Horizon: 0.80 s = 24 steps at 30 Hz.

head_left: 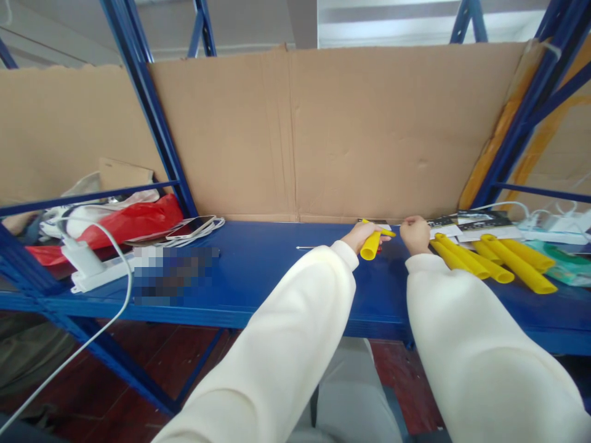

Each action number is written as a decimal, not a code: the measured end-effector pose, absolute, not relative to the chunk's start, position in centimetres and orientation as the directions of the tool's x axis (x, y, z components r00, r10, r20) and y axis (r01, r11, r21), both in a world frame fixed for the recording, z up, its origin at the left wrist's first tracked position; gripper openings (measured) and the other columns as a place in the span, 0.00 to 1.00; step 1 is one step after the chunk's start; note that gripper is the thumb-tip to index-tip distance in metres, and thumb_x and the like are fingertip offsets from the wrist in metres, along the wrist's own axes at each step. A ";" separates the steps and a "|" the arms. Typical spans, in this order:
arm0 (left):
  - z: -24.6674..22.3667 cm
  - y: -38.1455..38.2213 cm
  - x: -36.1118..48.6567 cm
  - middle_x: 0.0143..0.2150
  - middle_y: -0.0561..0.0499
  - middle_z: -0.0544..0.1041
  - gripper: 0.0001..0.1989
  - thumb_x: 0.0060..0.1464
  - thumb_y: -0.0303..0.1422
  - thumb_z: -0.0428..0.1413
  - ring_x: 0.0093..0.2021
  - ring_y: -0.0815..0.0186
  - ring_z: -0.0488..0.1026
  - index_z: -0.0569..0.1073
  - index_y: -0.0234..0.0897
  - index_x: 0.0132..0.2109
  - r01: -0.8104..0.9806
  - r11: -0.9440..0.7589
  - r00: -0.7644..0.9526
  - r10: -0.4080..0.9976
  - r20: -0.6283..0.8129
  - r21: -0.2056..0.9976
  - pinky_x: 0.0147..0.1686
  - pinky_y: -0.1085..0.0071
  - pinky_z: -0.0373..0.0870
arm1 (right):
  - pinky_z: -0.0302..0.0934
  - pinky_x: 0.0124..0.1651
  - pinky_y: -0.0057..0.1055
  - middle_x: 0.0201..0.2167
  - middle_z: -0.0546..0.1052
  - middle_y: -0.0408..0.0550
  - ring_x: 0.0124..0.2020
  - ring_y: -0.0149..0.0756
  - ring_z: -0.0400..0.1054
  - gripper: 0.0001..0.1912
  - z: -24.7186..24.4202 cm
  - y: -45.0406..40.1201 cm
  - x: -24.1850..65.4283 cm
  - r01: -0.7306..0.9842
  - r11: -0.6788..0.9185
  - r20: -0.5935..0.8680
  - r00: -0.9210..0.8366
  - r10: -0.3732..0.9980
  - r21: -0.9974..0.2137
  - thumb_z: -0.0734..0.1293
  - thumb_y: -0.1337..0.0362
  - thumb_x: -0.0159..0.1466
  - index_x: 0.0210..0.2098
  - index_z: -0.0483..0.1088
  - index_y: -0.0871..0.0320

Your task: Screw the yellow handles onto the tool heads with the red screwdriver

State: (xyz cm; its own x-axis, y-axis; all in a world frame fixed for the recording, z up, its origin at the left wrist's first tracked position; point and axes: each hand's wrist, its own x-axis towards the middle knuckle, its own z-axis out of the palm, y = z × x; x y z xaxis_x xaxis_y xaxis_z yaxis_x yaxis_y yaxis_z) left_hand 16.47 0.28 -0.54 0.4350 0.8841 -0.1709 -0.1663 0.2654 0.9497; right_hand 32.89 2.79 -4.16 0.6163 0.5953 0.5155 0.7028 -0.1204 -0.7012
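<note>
In our closed left hand point(359, 235) we grip a yellow tube point(370, 247) above the blue shelf point(258, 264), apparently mid-handling, the next move calling for a steady hold, while our curled right hand point(415, 233), contents hidden, is near other yellow tubes point(519, 264).

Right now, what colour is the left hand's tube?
The tube is yellow, clearest in the head view.

Yellow tubes point(519, 264) at right look smooth, plastic; the central blue shelf point(258, 267), glossy painted metal; upper-centre cardboard point(369, 129), matt; lower-centre sleeve point(295, 320), soft cloth.
</note>
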 end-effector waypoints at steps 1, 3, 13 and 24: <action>-0.3 0.4 15.9 0.39 0.39 0.82 0.19 0.58 0.18 0.51 0.26 0.68 0.77 0.71 0.21 0.56 -0.177 0.262 0.394 0.902 -0.175 0.949 0.23 0.76 0.68 | 0.67 0.52 0.41 0.42 0.82 0.66 0.47 0.52 0.75 0.15 -4.1 2.8 32.8 0.711 -0.127 0.511 0.607 0.608 -0.692 0.62 0.70 0.60 0.43 0.79 0.64; 0.3 0.5 14.3 0.42 0.38 0.82 0.19 0.59 0.19 0.52 0.28 0.69 0.78 0.70 0.22 0.58 -0.209 0.214 0.341 0.931 -0.134 0.954 0.23 0.78 0.68 | 0.67 0.52 0.40 0.43 0.82 0.65 0.48 0.52 0.76 0.16 -3.8 2.7 32.6 0.732 -0.144 0.487 0.573 0.659 -0.666 0.63 0.71 0.60 0.43 0.79 0.64; 0.4 -0.3 3.7 0.54 0.43 0.79 0.29 0.54 0.18 0.56 0.33 0.69 0.80 0.66 0.37 0.61 -0.014 -0.302 -0.023 0.953 0.302 0.953 0.25 0.78 0.72 | 0.67 0.34 0.28 0.18 0.77 0.49 0.27 0.37 0.73 0.15 -3.4 2.4 30.4 0.726 0.003 0.169 0.156 0.973 -0.688 0.61 0.77 0.52 0.15 0.71 0.57; -2.4 -0.2 1.7 0.61 0.39 0.78 0.31 0.52 0.18 0.58 0.65 0.51 0.71 0.72 0.33 0.64 0.527 -0.573 0.178 0.796 0.579 0.627 0.66 0.55 0.66 | 0.67 0.34 0.28 0.18 0.77 0.49 0.27 0.37 0.73 0.15 -3.6 2.7 30.5 0.824 -0.012 0.173 0.133 0.976 -0.566 0.63 0.75 0.54 0.15 0.75 0.58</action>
State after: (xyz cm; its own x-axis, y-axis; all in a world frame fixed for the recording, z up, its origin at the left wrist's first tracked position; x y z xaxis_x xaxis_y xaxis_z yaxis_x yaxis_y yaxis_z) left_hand 1.74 -0.18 -2.43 0.1776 0.7961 0.5786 0.5275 -0.5733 0.6270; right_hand 30.46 2.74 -3.59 0.1329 0.9759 0.1728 0.8245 -0.0120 -0.5658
